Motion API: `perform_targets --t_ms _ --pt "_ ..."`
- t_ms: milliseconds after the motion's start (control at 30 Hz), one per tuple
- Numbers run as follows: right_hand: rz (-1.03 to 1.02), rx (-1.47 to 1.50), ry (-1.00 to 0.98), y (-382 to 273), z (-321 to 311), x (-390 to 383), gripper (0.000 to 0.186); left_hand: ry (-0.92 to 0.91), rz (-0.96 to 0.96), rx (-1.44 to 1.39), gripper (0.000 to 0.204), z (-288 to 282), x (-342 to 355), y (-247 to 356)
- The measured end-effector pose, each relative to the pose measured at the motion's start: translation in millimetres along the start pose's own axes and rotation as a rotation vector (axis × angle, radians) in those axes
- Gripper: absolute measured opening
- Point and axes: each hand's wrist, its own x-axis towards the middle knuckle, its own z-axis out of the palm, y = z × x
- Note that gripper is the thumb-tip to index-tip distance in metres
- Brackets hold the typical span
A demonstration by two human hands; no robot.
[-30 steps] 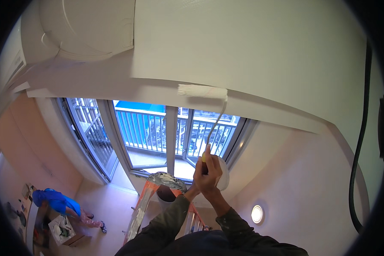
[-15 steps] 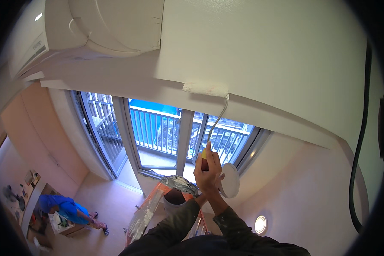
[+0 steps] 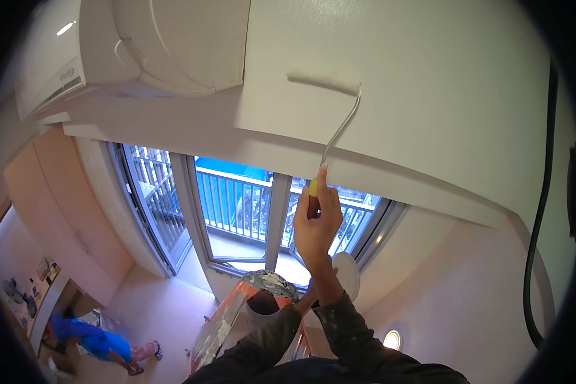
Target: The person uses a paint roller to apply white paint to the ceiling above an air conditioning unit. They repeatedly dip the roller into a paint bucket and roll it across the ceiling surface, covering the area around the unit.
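My right hand [image 3: 319,229] is closed round the yellow-and-dark handle of a paint roller [image 3: 325,80], index finger stretched along it toward the bent wire frame. The white roller sleeve lies against the pale upper surface [image 3: 429,96], above the ledge over the windows. Behind my right wrist, my left hand [image 3: 308,299] is mostly hidden. It appears to grip a white round disc [image 3: 348,276], seen partly beyond my right forearm. Below my hands is a paint-splattered orange ladder [image 3: 227,310], with a round container [image 3: 262,303] at its top.
An air conditioner [image 3: 179,45] juts out at upper left. Windows and an open glass door [image 3: 157,198] give onto a railed balcony. A black cable [image 3: 539,237] hangs at right. Far below left, a person in blue [image 3: 96,339] bends by a counter [image 3: 50,296].
The roller has moved up and slightly right, from the ledge's edge onto the surface above. My right hand has risen with it. The person in blue has shifted left and down.
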Motion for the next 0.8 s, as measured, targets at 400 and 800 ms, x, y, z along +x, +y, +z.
perform_targets --t_ms 400,800 --pt "-0.092 -0.06 0.017 -42.6 -5.0 130.6 0.053 0.033 -0.015 -0.013 0.047 -8.5 11.2 -14.4" --pt "-0.188 -0.021 0.108 -72.0 6.2 275.5 0.051 0.109 -0.117 -0.001 0.055 -5.2 15.0 -10.4"
